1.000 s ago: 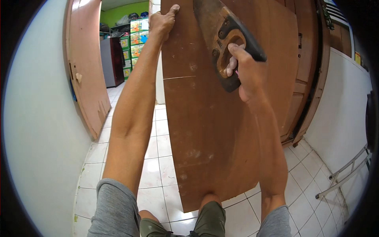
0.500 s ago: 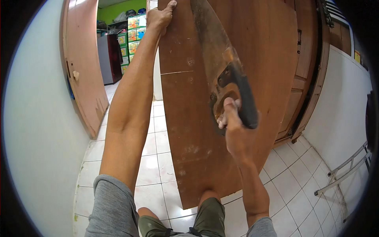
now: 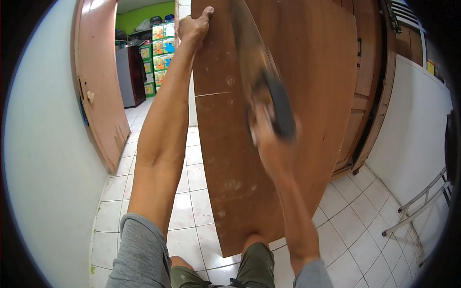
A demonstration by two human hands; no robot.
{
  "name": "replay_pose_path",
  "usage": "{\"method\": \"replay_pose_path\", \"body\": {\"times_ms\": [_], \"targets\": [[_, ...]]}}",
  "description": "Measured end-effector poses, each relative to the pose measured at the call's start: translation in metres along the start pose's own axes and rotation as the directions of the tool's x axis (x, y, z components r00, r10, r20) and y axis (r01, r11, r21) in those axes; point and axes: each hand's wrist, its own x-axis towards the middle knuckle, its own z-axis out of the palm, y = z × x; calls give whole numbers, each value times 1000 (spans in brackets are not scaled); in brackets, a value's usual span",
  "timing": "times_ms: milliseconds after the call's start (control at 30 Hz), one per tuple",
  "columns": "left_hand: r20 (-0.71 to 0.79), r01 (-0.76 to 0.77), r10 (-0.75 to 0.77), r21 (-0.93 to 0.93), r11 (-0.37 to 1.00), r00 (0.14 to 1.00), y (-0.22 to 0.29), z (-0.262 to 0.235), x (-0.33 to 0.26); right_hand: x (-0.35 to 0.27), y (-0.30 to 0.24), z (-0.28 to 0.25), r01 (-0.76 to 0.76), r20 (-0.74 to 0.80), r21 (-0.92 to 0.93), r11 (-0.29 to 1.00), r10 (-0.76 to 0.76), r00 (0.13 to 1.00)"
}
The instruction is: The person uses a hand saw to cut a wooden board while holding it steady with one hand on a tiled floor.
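Note:
A large brown wooden board [image 3: 228, 158] stretches away in front of me, its near end by my knee. My left hand [image 3: 194, 28] grips the board's left edge near the top of the view, thumb on the upper face. In my right hand [image 3: 271, 141] is a handsaw [image 3: 248, 50], its black-and-orange handle blurred by motion. The blade points away from me over the board, and its far tip runs out of view; whether its teeth touch the wood cannot be made out. A short pale line crosses the board inward from its left edge.
On the left, a pinkish door [image 3: 103, 81] stands ajar beside a white wall. Beyond it are a dark fridge [image 3: 132, 74] and patterned drawers [image 3: 158, 48]. A wooden cabinet [image 3: 365, 91] lies right of the board. A metal folding frame [image 3: 415, 211] leans at the far right above white floor tiles.
My right hand has pushed the handsaw forward and a little to the left. My left hand stays on the board's edge, and the view has shifted slightly.

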Motion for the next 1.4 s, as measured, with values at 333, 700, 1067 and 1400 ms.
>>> {"method": "replay_pose_path", "body": {"times_ms": [333,700,1067,1400], "targets": [[54,-10,23,-237,971,998,28,-21,-18,47,-26,46,142,46,10,990,-143,989],[7,96,-97,106,990,995,62,-15,-40,-2,18,16,-32,-2,225,974,33,999],[-97,-18,25,68,998,995,12,13,-14,-15,-30,-34,-95,65,-13,995,96,993],[-93,-47,52,52,998,994,15,-2,-16,-70,1,-49,-45,44,14,999,44,998]]}}
